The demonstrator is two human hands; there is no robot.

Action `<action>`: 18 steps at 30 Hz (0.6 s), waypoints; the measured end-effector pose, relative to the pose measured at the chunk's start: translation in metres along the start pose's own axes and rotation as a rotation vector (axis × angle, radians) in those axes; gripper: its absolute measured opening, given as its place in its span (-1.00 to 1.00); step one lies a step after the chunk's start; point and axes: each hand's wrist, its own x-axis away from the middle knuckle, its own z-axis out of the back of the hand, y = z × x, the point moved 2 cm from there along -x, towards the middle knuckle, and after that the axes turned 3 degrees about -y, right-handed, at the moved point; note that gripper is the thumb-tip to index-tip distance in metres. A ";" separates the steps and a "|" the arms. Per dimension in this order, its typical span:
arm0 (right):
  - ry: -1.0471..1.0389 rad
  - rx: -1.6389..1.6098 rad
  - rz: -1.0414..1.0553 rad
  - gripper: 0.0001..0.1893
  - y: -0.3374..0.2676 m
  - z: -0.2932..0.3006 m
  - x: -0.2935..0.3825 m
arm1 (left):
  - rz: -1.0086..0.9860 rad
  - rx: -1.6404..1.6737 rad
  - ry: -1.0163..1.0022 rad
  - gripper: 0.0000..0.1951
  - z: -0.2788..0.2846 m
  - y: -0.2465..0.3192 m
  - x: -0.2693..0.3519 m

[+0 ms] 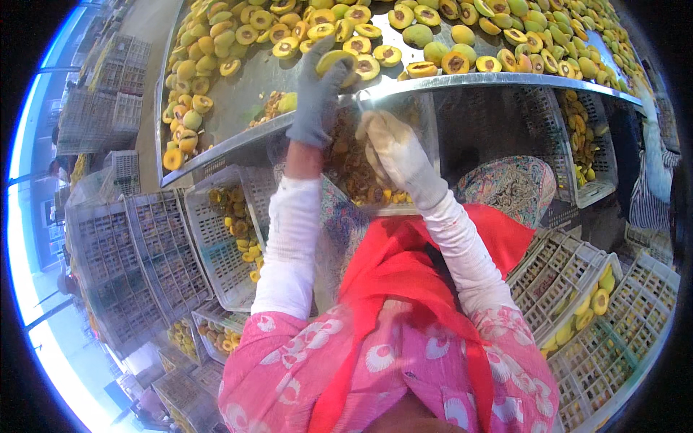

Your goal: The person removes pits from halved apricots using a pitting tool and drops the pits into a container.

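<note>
My left hand (316,105), in a grey glove, grips a yellow-green peach piece (334,60) above the table's near edge. My right hand (392,143) wears a white glove and closes around a small metal tool (363,97); glare hides the tool's exact shape. It sits just beyond the metal rim, to the right of and below the peach. Halved peaches (367,67) with reddish-brown centres lie just behind my left hand on the metal table (238,100). A small pile of brown pits or scraps (269,110) rests left of my left wrist.
Heaped peaches (208,40) cover much of the tabletop. Below its raised metal rim (487,80), a plastic crate (431,130) holds fruit pieces. More crates (216,216) stand left, and stacked ones (574,260) right. A patterned cloth (506,181) covers my knee. Another person's sleeve (655,162) shows far right.
</note>
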 end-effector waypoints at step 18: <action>0.068 0.012 0.259 -0.67 -0.021 -0.033 0.043 | -0.016 0.264 0.095 -0.55 -0.034 0.049 0.082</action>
